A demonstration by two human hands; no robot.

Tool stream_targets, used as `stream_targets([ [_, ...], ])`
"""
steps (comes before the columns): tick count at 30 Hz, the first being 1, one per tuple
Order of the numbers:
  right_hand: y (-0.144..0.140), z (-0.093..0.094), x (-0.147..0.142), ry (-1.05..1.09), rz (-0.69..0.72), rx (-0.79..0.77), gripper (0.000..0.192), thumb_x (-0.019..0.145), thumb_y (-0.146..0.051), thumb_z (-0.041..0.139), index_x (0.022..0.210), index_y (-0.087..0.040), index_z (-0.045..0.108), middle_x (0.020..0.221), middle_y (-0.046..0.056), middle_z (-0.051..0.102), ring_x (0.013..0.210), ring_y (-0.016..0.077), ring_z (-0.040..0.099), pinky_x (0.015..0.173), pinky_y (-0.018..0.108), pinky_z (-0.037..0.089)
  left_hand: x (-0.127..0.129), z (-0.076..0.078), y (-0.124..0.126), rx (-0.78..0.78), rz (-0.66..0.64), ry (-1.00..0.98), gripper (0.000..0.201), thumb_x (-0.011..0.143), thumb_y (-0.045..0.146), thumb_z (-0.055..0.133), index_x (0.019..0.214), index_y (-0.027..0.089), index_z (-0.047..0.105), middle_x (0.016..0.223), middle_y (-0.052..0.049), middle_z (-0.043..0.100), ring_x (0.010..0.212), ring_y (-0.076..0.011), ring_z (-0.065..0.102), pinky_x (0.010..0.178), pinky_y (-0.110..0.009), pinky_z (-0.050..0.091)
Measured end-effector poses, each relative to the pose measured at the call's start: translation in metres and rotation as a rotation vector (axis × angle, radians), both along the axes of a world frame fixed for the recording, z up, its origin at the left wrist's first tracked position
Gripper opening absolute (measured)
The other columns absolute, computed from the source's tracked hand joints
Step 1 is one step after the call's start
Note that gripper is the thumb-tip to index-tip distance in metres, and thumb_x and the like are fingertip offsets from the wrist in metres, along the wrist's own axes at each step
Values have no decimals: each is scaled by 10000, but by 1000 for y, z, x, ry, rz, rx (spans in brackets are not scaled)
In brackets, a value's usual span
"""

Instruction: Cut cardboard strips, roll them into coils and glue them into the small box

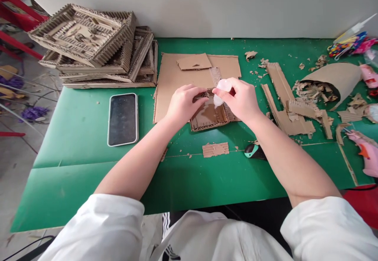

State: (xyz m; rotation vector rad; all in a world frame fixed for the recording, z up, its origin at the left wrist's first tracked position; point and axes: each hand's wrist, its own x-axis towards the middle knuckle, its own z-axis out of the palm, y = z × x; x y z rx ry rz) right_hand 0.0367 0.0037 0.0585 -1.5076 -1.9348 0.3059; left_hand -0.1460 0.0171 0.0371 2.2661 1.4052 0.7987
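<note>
A small open cardboard box [203, 123] with low corrugated walls sits in front of me, partly over a flat cardboard sheet [168, 80]. My left hand [184, 101] is closed in a pinch on a bit of corrugated cardboard [203, 95] at the box's back left; whether it is a loose strip or part of the wall I cannot tell. A small translucent white glue bottle [223, 85] is gripped in my right hand [243, 97], tilted with its tip down over the box. A clear ruler [215, 73] lies partly hidden behind the bottle.
Corrugated cardboard trays [97, 40] are stacked at the back left, near a phone [123, 120]. Torn cardboard strips [283, 95] and a cardboard tube of scraps [336, 81] lie right. A utility knife [253, 151] rests beside my right forearm; a pink glue gun [366, 152] is far right.
</note>
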Motion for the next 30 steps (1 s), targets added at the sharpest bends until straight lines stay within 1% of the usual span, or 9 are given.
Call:
stream_targets([
  [6, 3, -6, 1, 64, 38, 58, 589, 736, -766, 434, 644, -187, 487, 579, -13, 489, 540, 90, 397, 528, 253, 278, 1, 0, 0, 0, -3, -2, 227, 821, 267, 631, 1016, 174, 700, 903, -48, 698, 850, -178, 615, 803, -303, 472],
  [16, 2, -9, 2, 88, 18, 80, 577, 731, -750, 473, 624, -183, 495, 559, -19, 469, 532, 87, 376, 530, 255, 276, 0, -2, 1, 22, -35, 33, 221, 827, 266, 624, 1018, 189, 701, 891, -46, 698, 836, -180, 617, 784, -304, 470],
  [20, 1, -6, 2, 137, -18, 60, 550, 735, -726, 499, 655, -183, 530, 545, -31, 458, 511, 79, 357, 523, 254, 278, 1, -3, 1, 43, -78, 95, 220, 837, 274, 617, 1022, 189, 700, 926, -59, 709, 853, -199, 625, 787, -326, 466],
  [24, 0, -5, 3, 177, -73, 27, 525, 732, -709, 520, 660, -188, 526, 546, -39, 455, 505, 74, 354, 524, 250, 292, 2, -4, 0, 50, -121, 163, 221, 847, 289, 613, 1026, 190, 696, 969, -67, 716, 876, -217, 629, 816, -360, 452],
  [30, 1, -8, 4, 151, -95, -19, 515, 729, -706, 528, 671, -195, 508, 560, -40, 452, 509, 77, 362, 519, 248, 288, 5, -4, -3, 44, -205, 228, 206, 857, 268, 602, 1036, 211, 686, 978, -58, 717, 936, -232, 626, 852, -389, 433],
])
